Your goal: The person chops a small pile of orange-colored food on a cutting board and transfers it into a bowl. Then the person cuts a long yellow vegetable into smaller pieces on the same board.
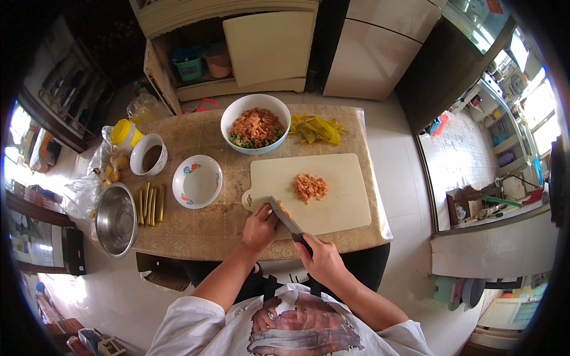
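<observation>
A knife [286,216] with a black handle is gripped in my right hand [324,259], its blade slanting up and left over the near left part of a cream cutting board [345,213]. My left hand [259,228] is beside the blade at the board's near left edge; its fingertips are curled, and what they hold is partly hidden. A small orange-pink strip of food [282,207] shows by the blade. Chopped orange-pink food [310,188] lies in a pile mid-board. Behind the board, a large bowl [255,149] holds more of it with chopped greens.
Yellow-green peels or wrappers [317,130] lie right of the large bowl. To the left are a floral bowl [197,181], a bowl of dark liquid [148,154], several gold sticks [152,205], a steel basin [116,220] and a yellow-lidded container [126,135]. A cabinet [269,49] stands behind.
</observation>
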Demonstrator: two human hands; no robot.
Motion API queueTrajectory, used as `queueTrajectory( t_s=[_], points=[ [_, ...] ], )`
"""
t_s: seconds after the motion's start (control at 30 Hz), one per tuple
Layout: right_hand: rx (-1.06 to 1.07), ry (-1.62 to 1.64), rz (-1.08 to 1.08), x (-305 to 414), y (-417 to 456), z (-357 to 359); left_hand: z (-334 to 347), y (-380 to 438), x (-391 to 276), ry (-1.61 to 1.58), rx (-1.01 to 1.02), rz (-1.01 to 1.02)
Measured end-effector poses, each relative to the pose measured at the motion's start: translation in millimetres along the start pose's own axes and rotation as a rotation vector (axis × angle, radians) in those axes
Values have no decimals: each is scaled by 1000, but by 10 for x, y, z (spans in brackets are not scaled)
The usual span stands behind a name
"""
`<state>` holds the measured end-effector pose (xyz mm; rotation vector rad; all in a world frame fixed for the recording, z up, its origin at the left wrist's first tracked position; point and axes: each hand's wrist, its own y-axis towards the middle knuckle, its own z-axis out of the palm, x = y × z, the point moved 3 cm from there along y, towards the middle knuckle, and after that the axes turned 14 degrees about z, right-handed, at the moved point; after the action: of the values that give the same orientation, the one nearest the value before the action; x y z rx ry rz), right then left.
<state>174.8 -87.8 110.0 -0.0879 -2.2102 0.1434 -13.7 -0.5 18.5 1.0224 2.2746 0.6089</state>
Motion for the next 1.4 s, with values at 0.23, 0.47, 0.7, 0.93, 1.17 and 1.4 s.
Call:
queueTrajectory(
  t_s=[0.23,0.47,0.7,0.93,1.17,1.4],
  points=[
    [7,12,26,82,-101,-94,8,2,-5,-48,10,-48],
    [10,-33,58,-19,50,52,24,-23,10,-28,23,-48],
    [-16,-40,13,60,160,112,9,-61,23,-87,21,-57],
    [59,-3,129,154,-97,-85,-2,-48,1,-49,-8,-21],
    [-19,-14,6,19,42,67,-17,-21,-3,-37,-7,4],
    [8,-45,9,50,161,108,-44,-13,-8,-43,32,-19]
  ],
)
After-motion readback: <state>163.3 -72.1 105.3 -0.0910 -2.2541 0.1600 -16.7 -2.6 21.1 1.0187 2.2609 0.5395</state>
